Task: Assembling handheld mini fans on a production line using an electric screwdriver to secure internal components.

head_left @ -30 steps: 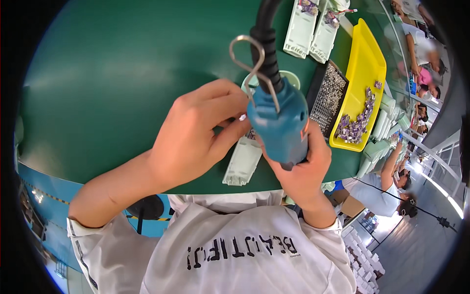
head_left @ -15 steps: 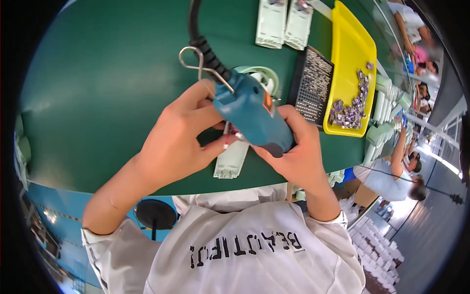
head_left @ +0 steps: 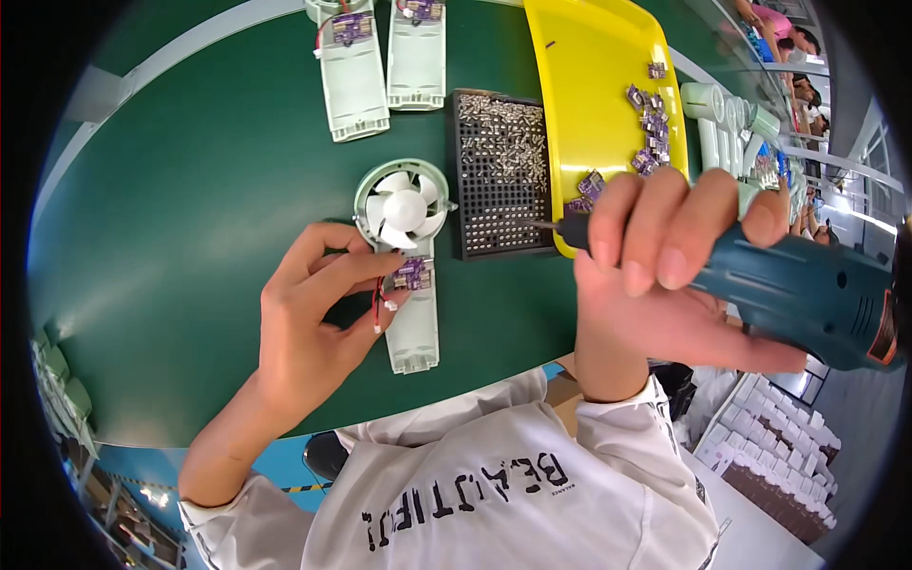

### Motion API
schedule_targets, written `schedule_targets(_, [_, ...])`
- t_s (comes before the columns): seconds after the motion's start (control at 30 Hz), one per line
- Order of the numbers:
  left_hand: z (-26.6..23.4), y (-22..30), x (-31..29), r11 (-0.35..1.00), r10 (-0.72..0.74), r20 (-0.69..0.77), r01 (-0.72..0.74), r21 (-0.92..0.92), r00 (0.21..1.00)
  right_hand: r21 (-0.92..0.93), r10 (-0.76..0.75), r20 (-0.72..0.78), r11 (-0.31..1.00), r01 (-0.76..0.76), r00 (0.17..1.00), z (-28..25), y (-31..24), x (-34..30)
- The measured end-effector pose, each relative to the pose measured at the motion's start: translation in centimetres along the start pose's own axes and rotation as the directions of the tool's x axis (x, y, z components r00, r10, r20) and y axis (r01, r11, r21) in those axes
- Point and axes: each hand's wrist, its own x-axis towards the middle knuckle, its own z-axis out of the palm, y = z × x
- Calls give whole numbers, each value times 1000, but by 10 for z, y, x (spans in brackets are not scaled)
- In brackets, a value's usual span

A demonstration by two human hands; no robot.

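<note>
My right hand (head_left: 646, 275) is wrapped round a teal electric screwdriver (head_left: 793, 290), held nearly level with its body to the right. Its thin bit reaches left over the near part of a black screw tray (head_left: 464, 242). Below and left of that tray lies a pale green handheld fan (head_left: 411, 342) with white blades (head_left: 403, 210), its long handle shell open toward me. A small purple circuit board (head_left: 415, 275) sits in the shell just under the blades. My left hand (head_left: 309, 309) pinches at this board, index finger above and thumb below. Red and black wires (head_left: 380, 294) with white plugs hang beside the thumb.
Two more open handle shells (head_left: 353, 95) (head_left: 418, 66) with purple boards lie at the far side of the green table (head_left: 190, 237). A yellow tray (head_left: 598, 95) of loose purple boards adjoins the screw tray. Pale green parts (head_left: 708, 104) stand farther right. Other people work beyond.
My right hand has carried the screwdriver from above the fan to the right, turning its bit toward the screw tray. The fan and board have come into view. The view has also shifted.
</note>
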Motion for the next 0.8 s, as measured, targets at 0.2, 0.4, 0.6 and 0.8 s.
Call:
schedule_targets(0.2, [-8,-1,-3,999,17,8,-17,40,1000,-47,-33,-93,998,28,995,16,21,-13])
schedule_targets(0.4, [-13,-4,-5,996,26,7,-27,85,1000,-93,-1,-91,996,-7,996,18,30,-17])
schedule_targets(0.6, [-13,-9,-6,993,51,17,-52,104,999,-128,16,-36,992,-20,999,14,36,-18])
schedule_targets(0.8, [-8,-1,-5,996,50,-1,-50,79,999,-154,20,-4,988,-20,1000,19,32,-18])
